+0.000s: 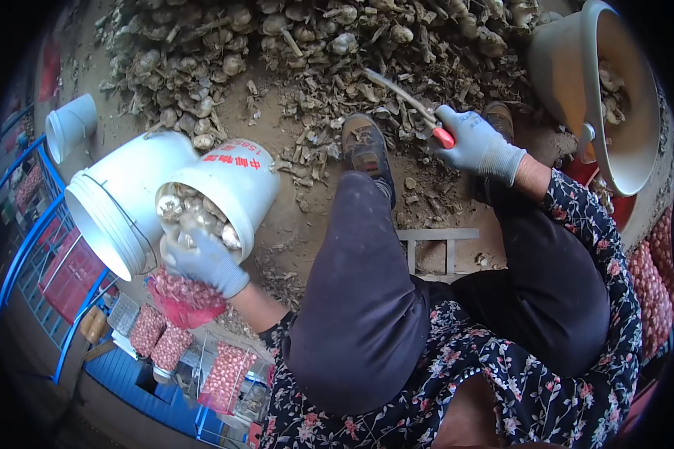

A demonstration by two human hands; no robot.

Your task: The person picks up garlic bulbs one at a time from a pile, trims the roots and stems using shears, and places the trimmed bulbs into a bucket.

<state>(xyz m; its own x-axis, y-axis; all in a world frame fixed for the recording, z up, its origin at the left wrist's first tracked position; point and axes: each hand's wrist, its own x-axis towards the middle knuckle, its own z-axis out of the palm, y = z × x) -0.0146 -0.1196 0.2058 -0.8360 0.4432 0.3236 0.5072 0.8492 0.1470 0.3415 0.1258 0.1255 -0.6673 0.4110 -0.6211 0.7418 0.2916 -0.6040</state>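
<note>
Through the head view, I find the garlic bulbs (171,207) inside the mouth of the red-lettered bucket (251,183), just ahead of my left hand (206,262), much the nearer of the two hands. The bucket is tipped, its long axis slanting so the mouth faces lower left. Those left fingers are curled and blurred at the rim; I can't tell whether they grip a bulb. My right hand (478,142), well apart, is closed around the red-handled tool (404,96), blade angled up and leftward. The bulbs look rounded, whitish and soil-marked.
</note>
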